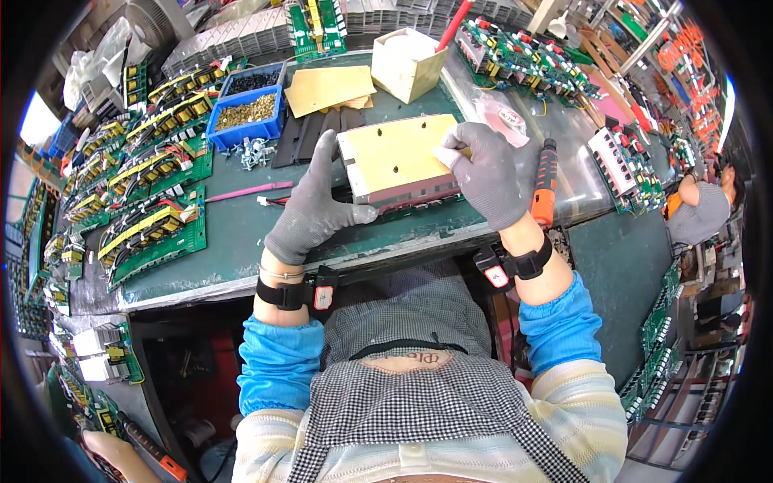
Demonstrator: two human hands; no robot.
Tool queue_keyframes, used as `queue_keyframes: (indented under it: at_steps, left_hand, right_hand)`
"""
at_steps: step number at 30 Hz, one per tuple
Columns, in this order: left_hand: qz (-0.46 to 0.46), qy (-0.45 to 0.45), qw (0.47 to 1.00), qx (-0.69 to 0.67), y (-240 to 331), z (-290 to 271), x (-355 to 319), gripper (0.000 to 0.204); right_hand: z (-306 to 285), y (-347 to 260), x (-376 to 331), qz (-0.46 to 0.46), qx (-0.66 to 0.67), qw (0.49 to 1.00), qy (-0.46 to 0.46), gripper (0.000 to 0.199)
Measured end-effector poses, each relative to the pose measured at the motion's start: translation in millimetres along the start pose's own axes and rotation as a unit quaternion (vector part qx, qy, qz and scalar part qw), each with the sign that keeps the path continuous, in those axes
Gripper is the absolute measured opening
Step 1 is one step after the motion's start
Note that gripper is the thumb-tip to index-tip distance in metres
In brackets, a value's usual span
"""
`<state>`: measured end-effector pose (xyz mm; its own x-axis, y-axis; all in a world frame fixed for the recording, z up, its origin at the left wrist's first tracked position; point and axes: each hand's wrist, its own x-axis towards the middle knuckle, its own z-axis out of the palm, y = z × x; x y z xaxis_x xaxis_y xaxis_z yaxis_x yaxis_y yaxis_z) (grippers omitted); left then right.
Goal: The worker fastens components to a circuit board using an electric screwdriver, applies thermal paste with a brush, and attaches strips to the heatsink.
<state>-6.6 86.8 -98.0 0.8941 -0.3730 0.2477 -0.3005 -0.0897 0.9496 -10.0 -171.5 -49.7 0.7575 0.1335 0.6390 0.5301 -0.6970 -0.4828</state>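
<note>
A flat yellow sheet (411, 149) with several small black studs lies on top of a metal-edged assembly (419, 193) on the bench. At its left end is my left hand (310, 211) in a grey glove, thumb and fingers spread wide around the near left corner, gripping nothing. My right hand (487, 173), gloved as well, pinches a small white piece (445, 156) over the sheet's right end; its exact kind does not show. Red and black wires (274, 200) stick out beside the left hand. An orange-and-black power screwdriver (545, 185) lies just right of the right hand.
Blue bins hold brass-coloured screws (245, 113) and black parts (251, 80). Yellow sheets (328, 88) and a whitish box (408, 64) stand behind. Circuit boards crowd the left (157, 233) and back right (523, 60). Another person's arm (699, 205) shows at right, another hand (113, 451) lower left.
</note>
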Motion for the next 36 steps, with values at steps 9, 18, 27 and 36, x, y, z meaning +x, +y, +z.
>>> queue_keyframes:
  at_steps: [9,18,27,36]
  left_hand:
    - [-0.017,-0.01,0.999,-0.035,15.1,0.5,-1.3,0.124]
    - [0.019,0.0,0.998,0.056,12.9,1.6,-5.3,0.127]
    - [0.042,-0.006,0.999,-0.003,-1.3,13.1,4.8,0.117]
    - [0.1,0.191,0.976,0.032,4.8,0.3,-20.4,0.087]
  right_hand:
    - [1.3,-9.2,0.4,-0.113,-0.084,0.99,0.03,0.011]
    - [4.8,-5.7,-11.6,-0.098,-0.066,0.992,0.043,0.009]
    - [-41.8,23.1,-13.3,-0.084,0.018,0.99,0.115,0.018]
    - [-223.3,149.6,-136.9,0.248,0.176,0.878,0.368,0.043]
